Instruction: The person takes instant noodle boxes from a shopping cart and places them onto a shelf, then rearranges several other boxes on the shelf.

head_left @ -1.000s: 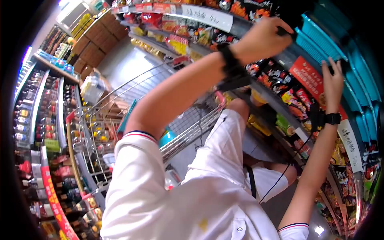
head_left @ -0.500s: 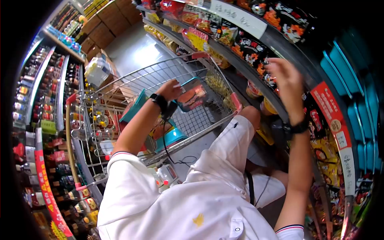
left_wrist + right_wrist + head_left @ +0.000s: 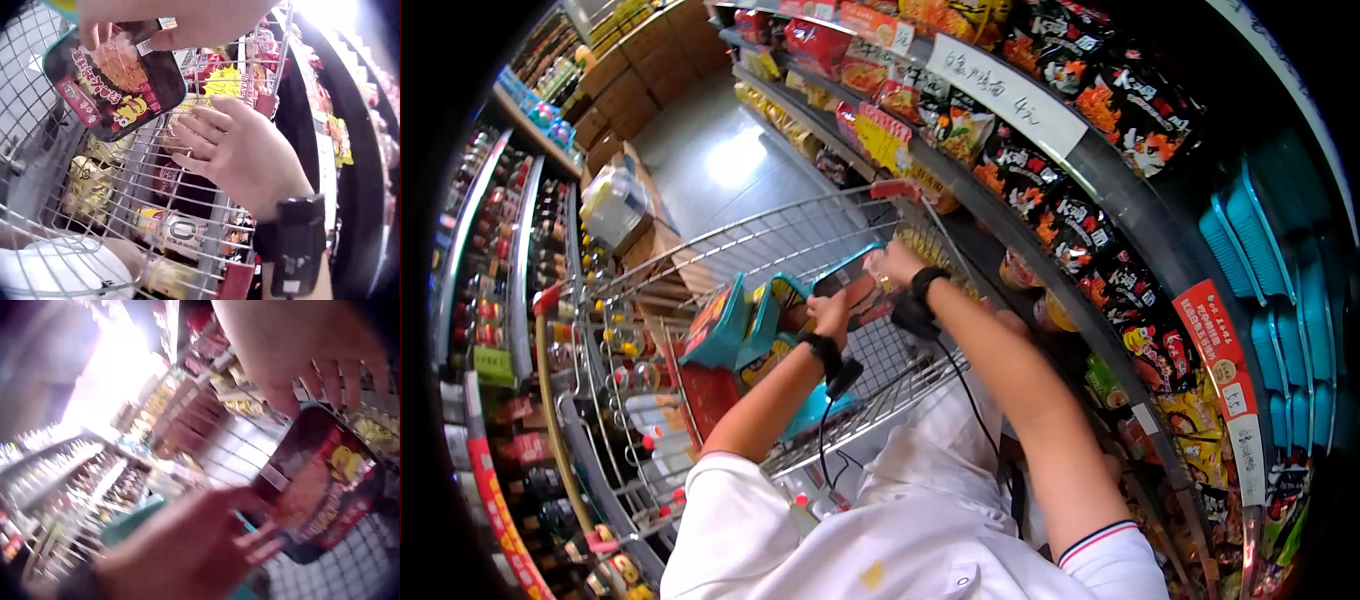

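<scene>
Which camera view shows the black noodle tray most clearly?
The left wrist view: the noodle tray is sharp, its printed lid facing the camera, pinched at one edge by the left hand. The right wrist view shows it blurred. The head view shows it small and partly covered by that hand.

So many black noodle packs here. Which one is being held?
The teal-rimmed black noodle pack, pinched by the left hand at the wire cart. The other packs stand in rows on the shelf, untouched.

noodle tray (image 3: 855,290) above cart (image 3: 750,225) — shelves (image 3: 1100,190) at right, bottles (image 3: 490,250) at left
</scene>
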Demonstrator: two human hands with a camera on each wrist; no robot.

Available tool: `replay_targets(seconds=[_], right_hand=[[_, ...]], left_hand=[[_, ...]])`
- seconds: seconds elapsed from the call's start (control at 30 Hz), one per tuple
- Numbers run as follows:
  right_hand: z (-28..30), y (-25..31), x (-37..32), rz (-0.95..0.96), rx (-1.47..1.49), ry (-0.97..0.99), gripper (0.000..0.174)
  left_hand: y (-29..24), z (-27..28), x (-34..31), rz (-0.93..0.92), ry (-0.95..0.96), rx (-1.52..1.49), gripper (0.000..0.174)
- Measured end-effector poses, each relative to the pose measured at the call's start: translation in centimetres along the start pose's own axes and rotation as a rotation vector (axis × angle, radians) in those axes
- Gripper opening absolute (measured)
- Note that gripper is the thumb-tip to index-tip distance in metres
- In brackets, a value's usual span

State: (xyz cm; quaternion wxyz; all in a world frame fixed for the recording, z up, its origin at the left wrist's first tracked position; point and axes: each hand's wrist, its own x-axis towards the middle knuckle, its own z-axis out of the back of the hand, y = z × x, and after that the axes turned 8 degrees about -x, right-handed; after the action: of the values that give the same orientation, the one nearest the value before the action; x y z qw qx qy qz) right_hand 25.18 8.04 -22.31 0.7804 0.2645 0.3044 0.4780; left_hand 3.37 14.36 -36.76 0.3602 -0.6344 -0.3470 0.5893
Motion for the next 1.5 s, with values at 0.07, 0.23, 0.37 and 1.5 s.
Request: replay_targets(seconds=[0.07,0.23,0.37,1.5], right_hand=[[-3.1,-1.6,-0.2,0.025,-0.422,-0.086,0.034],[-3.4,-1.4,-1.9,-0.334,-0.323,0.039,0.078],[-2.0,-1.9,-2.1,-0.219,-0.262,0.158,0.051],[37.5,7.0,-43.9,0.311,0.391,-1.347,0.03]], left_hand=[[-2.9,-1.1,-2.3,-0.128,-0.097,0.421,0.068],[-7.5,0.7,-5.6,0.105,0.242,0.071,0.041],[-6.4,3.1,-2.6,0.177,0.419,-0.138,0.029],[-31.9,-21.4,-46.5,-1.143,1.419,-0.133,0.107]])
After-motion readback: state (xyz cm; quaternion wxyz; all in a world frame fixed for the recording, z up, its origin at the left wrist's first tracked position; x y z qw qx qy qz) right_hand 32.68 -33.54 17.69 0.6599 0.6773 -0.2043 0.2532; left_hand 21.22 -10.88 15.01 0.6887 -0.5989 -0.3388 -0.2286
